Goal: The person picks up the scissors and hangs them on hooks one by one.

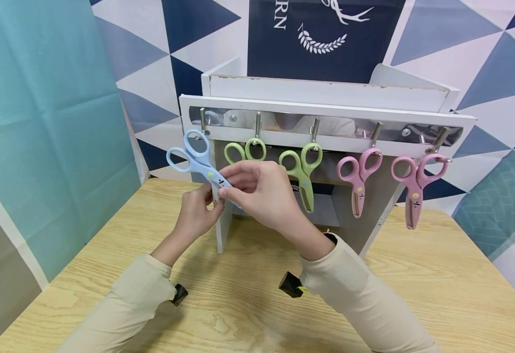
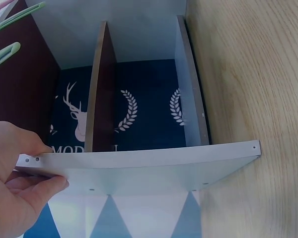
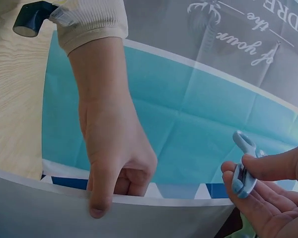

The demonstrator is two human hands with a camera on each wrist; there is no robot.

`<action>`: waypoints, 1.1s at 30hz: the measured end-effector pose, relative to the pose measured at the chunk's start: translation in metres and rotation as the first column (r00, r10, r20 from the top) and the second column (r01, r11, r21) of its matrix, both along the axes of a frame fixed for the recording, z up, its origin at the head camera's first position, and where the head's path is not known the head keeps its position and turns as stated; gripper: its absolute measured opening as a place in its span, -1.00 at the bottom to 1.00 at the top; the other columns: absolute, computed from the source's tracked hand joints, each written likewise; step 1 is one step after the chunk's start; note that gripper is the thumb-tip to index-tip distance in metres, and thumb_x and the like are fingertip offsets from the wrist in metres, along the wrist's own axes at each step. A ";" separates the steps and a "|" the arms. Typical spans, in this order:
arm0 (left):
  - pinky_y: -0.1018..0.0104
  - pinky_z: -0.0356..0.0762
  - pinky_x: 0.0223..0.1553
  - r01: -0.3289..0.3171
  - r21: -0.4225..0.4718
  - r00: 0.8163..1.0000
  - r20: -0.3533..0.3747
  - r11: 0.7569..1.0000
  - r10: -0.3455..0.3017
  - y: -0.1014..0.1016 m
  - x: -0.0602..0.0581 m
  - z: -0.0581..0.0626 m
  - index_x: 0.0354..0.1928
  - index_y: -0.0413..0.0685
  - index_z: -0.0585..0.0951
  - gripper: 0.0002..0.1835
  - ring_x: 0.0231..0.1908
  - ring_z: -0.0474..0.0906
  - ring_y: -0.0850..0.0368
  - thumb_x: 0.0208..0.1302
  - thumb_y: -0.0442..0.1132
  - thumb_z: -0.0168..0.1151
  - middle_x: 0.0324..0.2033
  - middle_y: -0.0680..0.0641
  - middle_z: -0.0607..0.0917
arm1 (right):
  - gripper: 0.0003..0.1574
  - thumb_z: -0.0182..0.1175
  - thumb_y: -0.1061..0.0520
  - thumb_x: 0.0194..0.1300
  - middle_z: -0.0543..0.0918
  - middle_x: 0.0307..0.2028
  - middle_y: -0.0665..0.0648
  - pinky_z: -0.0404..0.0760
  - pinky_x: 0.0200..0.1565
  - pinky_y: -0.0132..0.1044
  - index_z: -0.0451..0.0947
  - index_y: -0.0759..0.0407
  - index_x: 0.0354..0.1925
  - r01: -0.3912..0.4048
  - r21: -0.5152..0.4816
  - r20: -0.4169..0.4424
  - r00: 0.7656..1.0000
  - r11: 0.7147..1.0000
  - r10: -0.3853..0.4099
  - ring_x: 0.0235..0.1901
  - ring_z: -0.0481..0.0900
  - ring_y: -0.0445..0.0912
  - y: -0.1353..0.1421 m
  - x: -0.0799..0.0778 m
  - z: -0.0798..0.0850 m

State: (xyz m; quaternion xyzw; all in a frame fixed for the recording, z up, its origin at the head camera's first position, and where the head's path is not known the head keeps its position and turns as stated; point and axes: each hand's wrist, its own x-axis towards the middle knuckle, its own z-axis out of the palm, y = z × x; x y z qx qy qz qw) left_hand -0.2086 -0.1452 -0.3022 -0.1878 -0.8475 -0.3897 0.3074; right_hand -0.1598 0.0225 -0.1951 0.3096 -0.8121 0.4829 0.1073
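My right hand (image 1: pixel 268 193) pinches a pair of light blue scissors (image 1: pixel 203 159) by the blade end. Their handle rings point up and left, close to the leftmost metal hook (image 1: pixel 202 117); whether a ring touches that hook I cannot tell. In the right wrist view the same scissors (image 3: pixel 244 144) lie between thumb and fingers. Lower down, my left hand (image 1: pixel 195 211) grips the white side panel of the shelf unit (image 2: pixel 139 158), thumb on one face and fingers on the other, as the left wrist view shows.
Green scissors (image 1: pixel 303 171) and pink scissors (image 1: pixel 416 184) hang from the other hooks on the white rail (image 1: pixel 328 108), several in all. Under the unit lies a wood-grain table (image 1: pixel 248 294). A teal cloth (image 1: pixel 54 122) hangs at the left.
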 end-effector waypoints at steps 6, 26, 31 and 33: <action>0.05 0.74 -0.18 0.000 -0.009 1.000 0.000 1.000 0.000 0.000 0.000 0.000 -0.18 -0.35 0.60 -0.77 -0.23 0.74 -0.12 0.07 -0.45 0.22 -0.33 -0.30 0.76 | -0.75 0.39 0.24 0.09 0.79 -0.31 0.19 0.76 -0.23 -0.33 0.69 0.22 -0.19 0.026 -0.004 0.032 0.999 1.000 -0.026 -0.29 0.78 -0.10 0.002 -0.002 -0.002; 0.02 0.71 -0.06 0.009 0.009 0.997 0.075 1.000 -0.009 0.001 0.000 0.001 -0.22 -0.33 0.59 -0.83 -0.10 0.71 -0.15 0.12 -0.43 0.19 -0.25 -0.31 0.75 | -0.73 0.38 0.20 0.11 0.79 -0.27 0.17 0.75 -0.24 -0.36 0.67 0.20 -0.16 0.114 -0.064 0.047 0.993 0.991 -0.111 -0.29 0.77 -0.09 0.000 -0.005 -0.027; 0.01 0.72 -0.10 -0.003 0.017 0.997 0.083 1.000 0.001 0.000 -0.001 0.000 -0.32 -0.32 0.58 -0.89 -0.16 0.72 -0.16 0.10 -0.42 0.23 -0.34 -0.30 0.75 | -0.75 0.38 0.23 0.11 0.79 -0.27 0.16 0.74 -0.25 -0.39 0.67 0.20 -0.18 0.109 -0.044 0.075 0.992 0.993 -0.105 -0.30 0.77 -0.10 0.003 -0.005 -0.039; 0.01 0.72 -0.12 -0.005 0.017 0.996 0.090 1.000 0.004 0.000 -0.001 -0.001 -0.32 -0.33 0.58 -0.89 -0.18 0.72 -0.17 0.10 -0.42 0.24 -0.35 -0.30 0.74 | -0.76 0.38 0.22 0.11 0.79 -0.28 0.14 0.73 -0.26 -0.41 0.68 0.20 -0.19 0.112 -0.028 0.088 0.990 0.993 -0.109 -0.30 0.77 -0.11 0.005 -0.005 -0.044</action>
